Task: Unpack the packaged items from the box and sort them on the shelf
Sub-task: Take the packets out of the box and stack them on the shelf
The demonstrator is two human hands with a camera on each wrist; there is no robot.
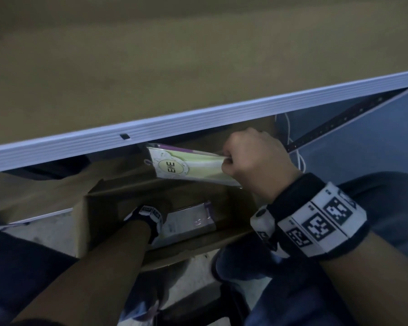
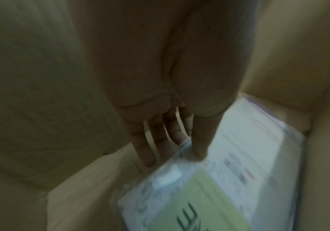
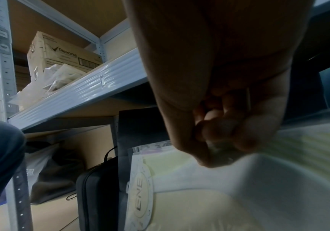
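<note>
An open cardboard box (image 1: 99, 208) stands on the floor under the shelf. My right hand (image 1: 226, 161) grips a flat green-and-white packet (image 1: 189, 165) marked ENE by its end, held above the box's far side; the right wrist view shows my right hand (image 3: 215, 137) with fingers curled round the packet (image 3: 199, 195). My left hand (image 2: 176, 154) is deep in the box and pinches the plastic edge of another green-labelled packet (image 2: 190, 195) between thumb and fingers. A white packet (image 2: 259, 156) lies beneath it. In the head view the wristband hides the left hand; a white and purple packet (image 1: 191, 217) shows beside it.
The grey metal shelf edge (image 1: 198, 118) runs across above the box, its brown board bare here. On the shelf (image 3: 77, 93) sit a Rexona carton (image 3: 57, 53) and clear plastic packets (image 3: 47, 78). A black case (image 3: 99, 187) stands below. My knee (image 1: 386, 196) is at the right.
</note>
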